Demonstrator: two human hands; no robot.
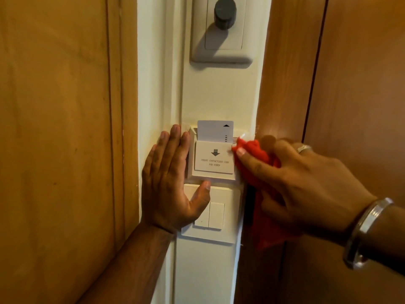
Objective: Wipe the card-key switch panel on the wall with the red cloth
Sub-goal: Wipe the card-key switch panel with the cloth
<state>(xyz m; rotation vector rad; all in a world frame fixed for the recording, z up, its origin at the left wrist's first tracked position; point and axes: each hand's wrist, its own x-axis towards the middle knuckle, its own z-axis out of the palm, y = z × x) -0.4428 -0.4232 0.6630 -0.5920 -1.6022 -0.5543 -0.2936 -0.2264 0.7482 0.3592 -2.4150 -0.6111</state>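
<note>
Between wooden door panels, a white wall strip [214,99] carries the card-key switch panel [213,160]; the left hand [168,183] lies flat and open beside it; the right hand [302,183] clutches the red cloth [254,154] against its right edge.

A white light switch plate [215,213] with 2 rockers is mounted on the cream wall strip [215,97], directly below the point where the cloth is gripped. Well above that point, a grey plate [221,51] carrying 1 dark round knob [225,12] is fixed to the same strip. Wooden panelling [54,139] is seen far to the left of the grip, and more wood [359,73] just behind and to its right.
</note>
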